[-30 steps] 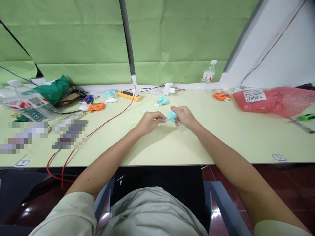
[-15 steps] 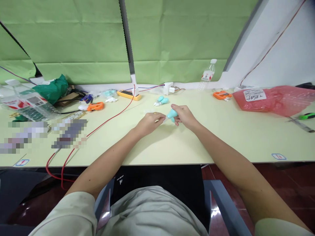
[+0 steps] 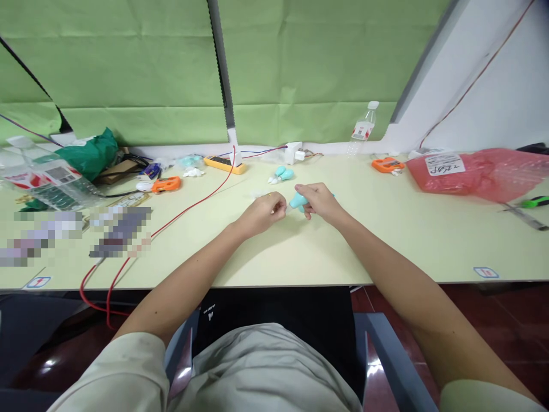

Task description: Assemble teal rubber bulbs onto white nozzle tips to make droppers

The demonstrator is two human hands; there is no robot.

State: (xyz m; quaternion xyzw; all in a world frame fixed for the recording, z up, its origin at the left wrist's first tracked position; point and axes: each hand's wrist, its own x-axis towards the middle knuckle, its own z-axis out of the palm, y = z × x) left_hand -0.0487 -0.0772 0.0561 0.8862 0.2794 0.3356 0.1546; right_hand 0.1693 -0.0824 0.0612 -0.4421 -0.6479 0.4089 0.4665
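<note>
My right hand (image 3: 319, 201) is closed round a small tool with rounded turquoise handles (image 3: 298, 199), its thumb on top. The tool's pale, see-through tip points left toward my left hand (image 3: 265, 213). Curled fingers and thumb of that left hand meet right beside the tip. Whatever they pinch is hidden, and I cannot tell whether they touch the tip. Behind my hands lies a similar turquoise-handled tool (image 3: 283, 174) with whitish ends, flat on the pale table (image 3: 334, 260).
A yellow meter (image 3: 223, 165), a white plug (image 3: 294, 153) and a water bottle (image 3: 363, 130) stand along the back. Orange cutters (image 3: 388, 165) and a red plastic bag (image 3: 454, 174) are at right. At left are a large bottle (image 3: 51, 177), an orange tool (image 3: 166, 184) and a red cable (image 3: 193, 205).
My left fingers have curled in more and drawn slightly left from the tip. My right hand keeps its grip on the turquoise-handled tool, almost in place.
</note>
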